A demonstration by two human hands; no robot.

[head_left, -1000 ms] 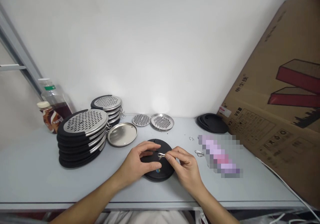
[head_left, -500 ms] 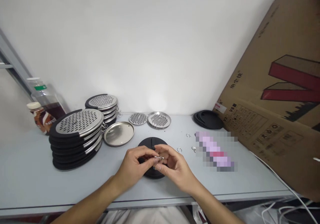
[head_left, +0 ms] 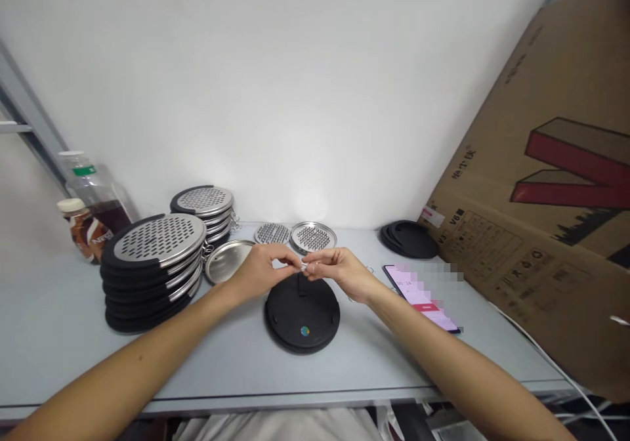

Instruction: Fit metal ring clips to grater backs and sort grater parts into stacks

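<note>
My left hand [head_left: 262, 270] and my right hand [head_left: 339, 273] meet above the far edge of a round black disc [head_left: 300, 313]. Both are closed in a fingertip pinch on a small shiny metal ring [head_left: 304, 266], mostly hidden by the fingers. The disc lies flat on the table, with a slot at its far side and a small coloured round sticker [head_left: 305, 331] near its front. Behind my left hand is a shallow metal lid [head_left: 224, 264], partly covered by it. Loose metal rings lie by my right wrist, largely hidden.
Stacked round graters with black rims [head_left: 155, 244] stand left, with another stack [head_left: 204, 201] behind. Two perforated metal discs [head_left: 314, 237] lie at the back. To the right are black discs [head_left: 413, 239], a phone [head_left: 423, 296] and a large cardboard box [head_left: 492, 231]. Bottles [head_left: 81, 231] stand far left.
Both hands have moved away from me, from over the middle of the black disc to its far edge, still pinching the small metal piece. More of the disc and its sticker now show.
</note>
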